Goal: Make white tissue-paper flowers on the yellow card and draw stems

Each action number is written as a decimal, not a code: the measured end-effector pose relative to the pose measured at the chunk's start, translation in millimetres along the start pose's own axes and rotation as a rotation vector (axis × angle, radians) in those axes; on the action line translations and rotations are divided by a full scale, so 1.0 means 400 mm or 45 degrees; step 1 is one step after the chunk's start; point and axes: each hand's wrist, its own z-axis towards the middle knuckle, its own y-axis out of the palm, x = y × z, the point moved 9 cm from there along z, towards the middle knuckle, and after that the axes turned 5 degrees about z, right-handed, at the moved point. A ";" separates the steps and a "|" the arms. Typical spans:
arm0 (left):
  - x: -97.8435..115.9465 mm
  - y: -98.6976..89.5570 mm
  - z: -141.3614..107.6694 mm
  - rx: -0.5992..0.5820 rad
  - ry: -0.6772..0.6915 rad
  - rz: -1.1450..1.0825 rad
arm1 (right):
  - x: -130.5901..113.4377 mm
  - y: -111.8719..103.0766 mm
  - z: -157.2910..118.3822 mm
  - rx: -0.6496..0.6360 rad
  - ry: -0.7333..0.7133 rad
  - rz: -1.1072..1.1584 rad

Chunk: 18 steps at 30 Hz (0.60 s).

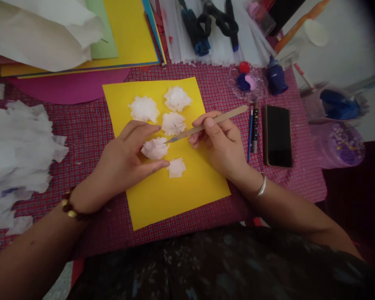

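My right hand point(220, 139) grips a flat wooden stick point(226, 116) between thumb and fingers. The stick's narrow tip touches or hovers just over a crumpled white tissue-paper puff point(155, 148); which of the two I cannot tell. Around that puff's left side, my left hand point(121, 154) is spread, thumb and forefinger apart, with the thumb tip beside a flat white paper square point(176, 167). More puffs, one in the middle point(173, 123), one at upper left point(143, 108) and one at upper right point(177, 98), lie on the yellow sheet point(175, 200).
White tissue squares point(15, 146) are heaped at left. Coloured sheets point(131, 37) lie behind. To the right are a phone point(278, 135), a paintbrush point(250, 135), a pen point(255, 129), a paint palette point(246, 81) and a blue bottle point(275, 77). Scissors point(218, 18) lie at the back.
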 end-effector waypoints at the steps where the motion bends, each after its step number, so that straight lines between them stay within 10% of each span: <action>1: 0.006 0.010 0.000 -0.018 0.019 0.075 | 0.009 -0.002 0.002 -0.003 0.021 0.024; 9: 0.027 -0.045 -0.013 0.124 -0.038 0.125 | 0.001 0.006 -0.004 -0.154 0.049 0.022; 18: 0.075 -0.019 -0.036 -0.092 0.220 0.064 | -0.046 0.034 -0.015 -0.397 0.032 -0.015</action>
